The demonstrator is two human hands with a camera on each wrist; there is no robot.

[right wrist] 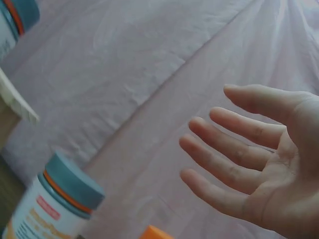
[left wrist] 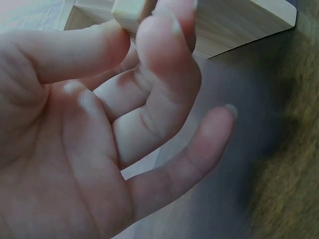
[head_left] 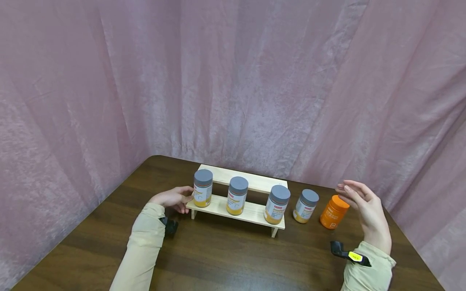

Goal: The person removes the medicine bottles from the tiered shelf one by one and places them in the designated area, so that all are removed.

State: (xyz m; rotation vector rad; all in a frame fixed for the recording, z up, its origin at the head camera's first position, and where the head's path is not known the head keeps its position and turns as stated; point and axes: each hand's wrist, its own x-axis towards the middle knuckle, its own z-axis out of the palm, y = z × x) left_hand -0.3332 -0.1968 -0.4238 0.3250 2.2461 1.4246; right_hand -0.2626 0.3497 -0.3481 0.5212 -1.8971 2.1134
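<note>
A two-step wooden rack [head_left: 251, 211] stands on the table, with three grey-lidded jars on its lower board: a left jar [head_left: 202, 188], a middle jar [head_left: 237, 196] and a right jar [head_left: 277, 205]. My left hand [head_left: 176, 199] pinches the rack's left end; in the left wrist view, thumb [left wrist: 84, 52] and curled fingers meet at the wood. To the rack's right, another grey-lidded jar [head_left: 306, 206] stands beside an orange bottle [head_left: 334, 212]. Just right of that bottle's cap my right hand [head_left: 364, 206] is raised, fingers loosely extended and holding nothing, as the right wrist view shows.
The dark wooden table [head_left: 233, 258] has its right edge close to my right forearm. Behind it hangs a pink curtain [head_left: 255, 81]. Both wrists wear black camera mounts, and the right mount [head_left: 351, 254] bears a yellow label.
</note>
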